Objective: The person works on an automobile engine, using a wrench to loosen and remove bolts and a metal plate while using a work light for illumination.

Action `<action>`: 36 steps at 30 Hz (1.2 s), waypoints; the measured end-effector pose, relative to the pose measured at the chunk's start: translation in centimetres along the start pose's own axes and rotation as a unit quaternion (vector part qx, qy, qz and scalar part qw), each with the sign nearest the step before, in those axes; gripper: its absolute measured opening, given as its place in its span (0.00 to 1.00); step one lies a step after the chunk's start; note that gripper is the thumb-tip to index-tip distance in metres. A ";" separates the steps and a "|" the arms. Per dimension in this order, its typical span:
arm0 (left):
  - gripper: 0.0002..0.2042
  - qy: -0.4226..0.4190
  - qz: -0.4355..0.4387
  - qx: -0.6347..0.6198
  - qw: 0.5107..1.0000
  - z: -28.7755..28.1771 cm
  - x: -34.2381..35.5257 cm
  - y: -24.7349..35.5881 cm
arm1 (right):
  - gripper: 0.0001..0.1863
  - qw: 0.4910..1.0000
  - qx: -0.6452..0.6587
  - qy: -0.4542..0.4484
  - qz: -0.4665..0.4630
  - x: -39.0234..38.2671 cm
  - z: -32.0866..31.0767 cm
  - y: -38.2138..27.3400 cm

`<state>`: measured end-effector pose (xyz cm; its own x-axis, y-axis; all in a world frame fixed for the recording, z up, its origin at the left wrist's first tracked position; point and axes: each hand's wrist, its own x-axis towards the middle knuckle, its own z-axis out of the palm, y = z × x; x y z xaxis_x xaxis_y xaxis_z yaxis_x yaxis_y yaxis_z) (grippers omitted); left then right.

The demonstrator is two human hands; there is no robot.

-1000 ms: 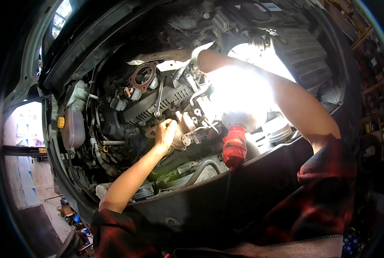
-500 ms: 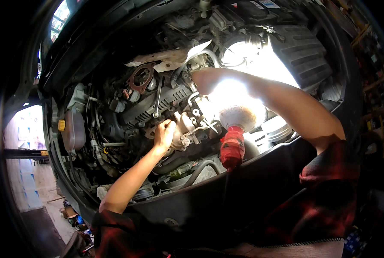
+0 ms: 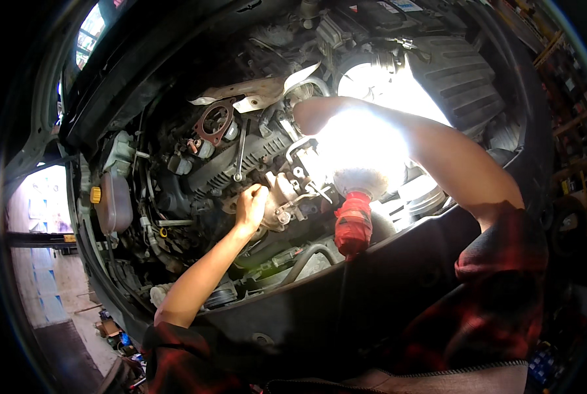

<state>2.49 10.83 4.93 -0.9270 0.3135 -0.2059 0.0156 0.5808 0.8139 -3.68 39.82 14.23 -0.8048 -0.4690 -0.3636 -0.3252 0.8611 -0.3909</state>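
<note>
My left hand [image 3: 250, 205] is closed in a fist against a tan cast-metal housing [image 3: 281, 192] in the engine bay; what its fingers grip, if anything, is hidden. Farther back, my right hand [image 3: 313, 118] bends down beside a curved metal pipe [image 3: 319, 83], its fingers out of sight below the wrist. Between my arms a lit work lamp with a red taped handle [image 3: 354, 226] glares and washes out parts near it. A combination wrench [image 3: 242, 152] lies across the engine's ribbed black cover [image 3: 218, 169]. A brown ring gasket [image 3: 215, 122] leans behind that wrench.
A bent metal heat shield [image 3: 247, 88] rests at the back of the engine. On the left stands a translucent reservoir with a yellow cap [image 3: 95, 194]. A black ribbed box [image 3: 457, 75] fills the far right. The car's front edge [image 3: 398, 253] runs below my arms.
Both hands keep their places, with hardly any visible movement. The whole view has shifted very slightly.
</note>
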 end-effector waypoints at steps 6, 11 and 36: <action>0.16 -0.014 0.016 0.001 1.000 0.3 0.5 0.1 | 0.10 0.996 0.023 0.038 0.078 -4.7 -1.1 -3.0; 0.16 0.009 0.009 0.041 0.999 -0.6 -0.6 0.0 | 0.13 0.989 0.086 0.086 0.081 -2.8 -1.3 -3.0; 0.16 -0.016 0.009 0.008 1.000 2.4 1.2 2.8 | 0.08 0.982 -0.118 -0.014 -0.148 2.7 1.7 10.2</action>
<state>2.30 14.69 5.63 -0.9137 0.3481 -0.2095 0.0380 0.5865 0.8091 -8.31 47.02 7.79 -0.6448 -0.7084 -0.2871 -0.6521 0.7058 -0.2768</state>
